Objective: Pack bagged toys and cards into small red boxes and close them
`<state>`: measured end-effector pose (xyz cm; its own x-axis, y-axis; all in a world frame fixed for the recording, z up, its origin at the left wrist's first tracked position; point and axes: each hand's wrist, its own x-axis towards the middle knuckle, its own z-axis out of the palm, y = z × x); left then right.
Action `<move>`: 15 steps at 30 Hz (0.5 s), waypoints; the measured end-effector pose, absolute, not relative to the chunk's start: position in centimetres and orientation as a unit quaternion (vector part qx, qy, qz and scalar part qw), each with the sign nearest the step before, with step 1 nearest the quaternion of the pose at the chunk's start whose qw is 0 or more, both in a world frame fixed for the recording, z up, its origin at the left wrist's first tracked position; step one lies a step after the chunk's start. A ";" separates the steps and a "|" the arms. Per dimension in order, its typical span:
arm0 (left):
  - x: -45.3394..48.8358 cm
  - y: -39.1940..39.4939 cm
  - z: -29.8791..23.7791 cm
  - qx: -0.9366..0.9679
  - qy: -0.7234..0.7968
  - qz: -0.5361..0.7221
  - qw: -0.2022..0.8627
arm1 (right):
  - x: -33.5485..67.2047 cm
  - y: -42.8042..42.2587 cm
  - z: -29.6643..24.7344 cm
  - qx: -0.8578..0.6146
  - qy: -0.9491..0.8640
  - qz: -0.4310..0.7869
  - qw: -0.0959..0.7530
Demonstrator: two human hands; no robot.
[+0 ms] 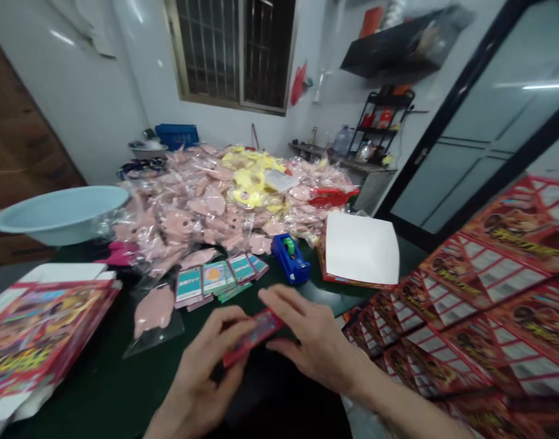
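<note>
My left hand (206, 372) and my right hand (307, 338) meet low over the dark green table (105, 390). Together they grip a small flat red packet (252, 336), fingers closed on its two ends. Just beyond my hands lie several teal and pink cards (218, 279) fanned in a row. A blue tape dispenser (290, 257) stands to the right of the cards. One bagged pink toy (154, 312) lies alone to the left of my hands.
A big heap of bagged pink and yellow toys (219, 195) fills the table's far half. A pale blue basin (62, 213) sits far left, flat printed cartons (36, 335) near left, an open white-lined box (359, 250) right, and red printed boxes (481, 305) stacked along the right.
</note>
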<state>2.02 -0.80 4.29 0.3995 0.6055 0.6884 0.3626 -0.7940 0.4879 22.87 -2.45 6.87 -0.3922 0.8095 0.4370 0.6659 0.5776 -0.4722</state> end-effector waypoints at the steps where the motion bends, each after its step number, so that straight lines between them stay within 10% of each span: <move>1: 2.8 -1.0 4.5 0.837 0.269 0.449 0.162 | 24.1 -2.4 7.8 -0.438 -0.850 0.113 0.270; 8: 12.0 2.0 4.6 0.740 0.291 0.538 0.282 | 38.6 -1.0 13.3 -0.565 -0.761 0.058 0.314; 15: 26.0 6.7 2.3 0.950 0.193 0.194 0.150 | 51.3 7.2 12.7 -0.730 -0.660 -0.107 0.145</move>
<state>26.05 6.65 2.32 0.8501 0.4253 0.3104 0.3089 -0.8803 0.3600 51.27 7.22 12.67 0.1071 0.9318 0.3468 0.9936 -0.0880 -0.0705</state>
